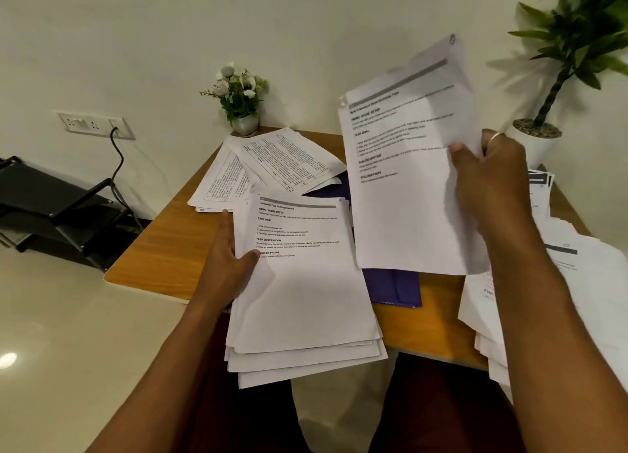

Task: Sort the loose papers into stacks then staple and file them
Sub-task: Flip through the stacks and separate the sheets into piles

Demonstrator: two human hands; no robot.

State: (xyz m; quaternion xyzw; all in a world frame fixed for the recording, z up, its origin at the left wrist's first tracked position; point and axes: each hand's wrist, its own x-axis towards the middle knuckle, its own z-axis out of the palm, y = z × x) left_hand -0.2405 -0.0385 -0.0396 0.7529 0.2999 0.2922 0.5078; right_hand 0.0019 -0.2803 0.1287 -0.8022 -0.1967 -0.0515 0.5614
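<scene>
My left hand grips the left edge of a thick stack of printed papers, thumb on top, held over the near edge of the wooden table. My right hand pinches the right edge of a single printed sheet, lifted upright above the table. A purple folder lies flat under both. Table-printed sheets lie at the back of the table. More loose papers pile up at the right edge.
A small white flower pot stands at the table's back corner. A potted green plant stands at the right. A black metal rack sits on the floor at the left, below a wall socket with a cable.
</scene>
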